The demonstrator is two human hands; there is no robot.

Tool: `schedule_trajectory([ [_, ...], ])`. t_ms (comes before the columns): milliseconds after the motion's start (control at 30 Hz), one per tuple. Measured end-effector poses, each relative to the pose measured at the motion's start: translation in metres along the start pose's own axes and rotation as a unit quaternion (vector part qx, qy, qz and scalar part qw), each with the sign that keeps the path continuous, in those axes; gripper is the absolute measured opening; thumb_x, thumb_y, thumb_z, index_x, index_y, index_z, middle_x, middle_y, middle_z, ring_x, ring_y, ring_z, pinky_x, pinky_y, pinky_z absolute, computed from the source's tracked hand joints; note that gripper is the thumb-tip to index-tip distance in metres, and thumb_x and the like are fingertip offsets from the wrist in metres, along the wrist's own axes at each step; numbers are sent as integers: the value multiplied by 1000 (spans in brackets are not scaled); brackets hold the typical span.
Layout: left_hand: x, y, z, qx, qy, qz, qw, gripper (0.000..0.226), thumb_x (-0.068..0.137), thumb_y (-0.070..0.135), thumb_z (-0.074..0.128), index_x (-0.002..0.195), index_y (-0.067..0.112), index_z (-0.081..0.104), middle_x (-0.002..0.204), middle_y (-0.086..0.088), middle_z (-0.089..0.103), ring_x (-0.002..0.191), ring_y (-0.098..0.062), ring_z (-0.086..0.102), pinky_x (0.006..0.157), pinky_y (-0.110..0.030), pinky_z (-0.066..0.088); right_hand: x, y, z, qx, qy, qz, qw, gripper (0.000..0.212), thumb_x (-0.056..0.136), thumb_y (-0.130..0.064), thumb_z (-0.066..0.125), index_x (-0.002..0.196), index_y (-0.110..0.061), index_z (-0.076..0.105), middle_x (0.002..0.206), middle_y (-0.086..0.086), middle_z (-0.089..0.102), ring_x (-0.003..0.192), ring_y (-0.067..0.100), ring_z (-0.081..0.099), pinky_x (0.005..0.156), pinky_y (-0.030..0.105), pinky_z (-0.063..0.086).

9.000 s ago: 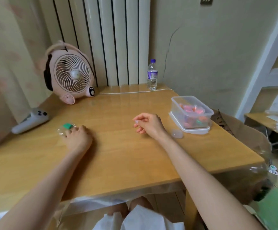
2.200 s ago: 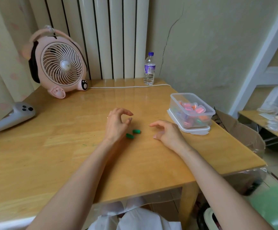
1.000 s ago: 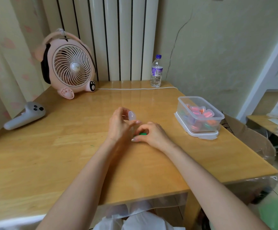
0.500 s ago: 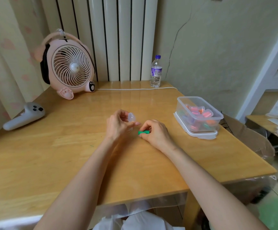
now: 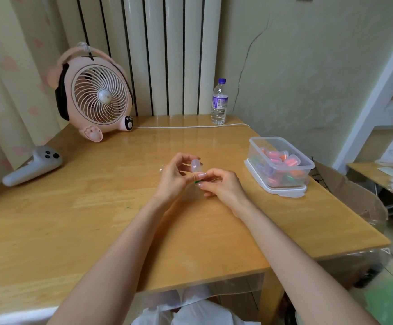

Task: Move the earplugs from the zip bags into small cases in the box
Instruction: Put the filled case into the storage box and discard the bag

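Pinching the case (image 5: 196, 166) in your left hand (image 5: 173, 181) and a green earplug (image 5: 198, 182) in your right hand (image 5: 223, 187), close together just above the surface (image 5: 97, 219) and well left of the box (image 5: 252, 143), you risk the springy earplug slipping free and rolling away if it misses the case's small mouth.

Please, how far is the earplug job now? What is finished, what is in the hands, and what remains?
Done: the box already holds many small cases with coloured contents. In hand: the left hand holds a clear case, and the right hand pinches a green earplug just below it, not yet inside. Left: probably put the earplug in, close the case and set it in the box.
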State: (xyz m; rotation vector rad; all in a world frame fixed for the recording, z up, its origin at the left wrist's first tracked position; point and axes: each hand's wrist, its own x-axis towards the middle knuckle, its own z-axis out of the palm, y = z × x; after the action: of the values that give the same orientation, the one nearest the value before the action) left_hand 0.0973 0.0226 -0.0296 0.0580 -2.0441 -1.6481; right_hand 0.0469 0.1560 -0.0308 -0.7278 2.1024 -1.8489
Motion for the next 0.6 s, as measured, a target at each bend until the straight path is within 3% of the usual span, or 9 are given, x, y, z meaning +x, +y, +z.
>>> schedule_trajectory([
  [167, -1, 2, 0, -4, -8, 8, 1000, 40, 68, 6, 79, 101, 15, 58, 97, 6, 67, 79, -6, 57, 66, -14, 44, -2, -1, -3, 23, 1, 4, 1000, 13, 78, 1, 69, 81, -12, 66, 78, 5, 65, 78, 16, 62, 61, 20, 51],
  [267, 1, -1, 0, 13, -7, 15, 1000, 44, 68, 6, 80, 105, 13, 57, 102, 0, 67, 79, -8, 57, 67, -13, 42, -2, -3, -7, 40, 29, 9, 999, 12, 79, -1, 70, 80, -12, 65, 78, 4, 63, 74, 15, 61, 61, 21, 52],
  [433, 2, -6, 0, 46, -12, 1, 999, 42, 73, 20, 78, 111, 14, 59, 108, -3, 67, 80, -10, 58, 74, -24, 46, 1, -4, -12, 56, 78, 1, 995, 11, 78, -1, 70, 83, -9, 63, 77, 6, 62, 72, 15, 60, 58, 20, 52],
  [600, -1, -6, 2, 53, -33, -1, 998, 40, 76, 40, 68, 108, 17, 61, 102, -2, 69, 84, -13, 62, 81, -31, 49, 2, 2, -15, 62, 97, -3, 993, 11, 80, 0, 68, 83, -9, 63, 74, 5, 63, 69, 14, 63, 55, 19, 50],
])
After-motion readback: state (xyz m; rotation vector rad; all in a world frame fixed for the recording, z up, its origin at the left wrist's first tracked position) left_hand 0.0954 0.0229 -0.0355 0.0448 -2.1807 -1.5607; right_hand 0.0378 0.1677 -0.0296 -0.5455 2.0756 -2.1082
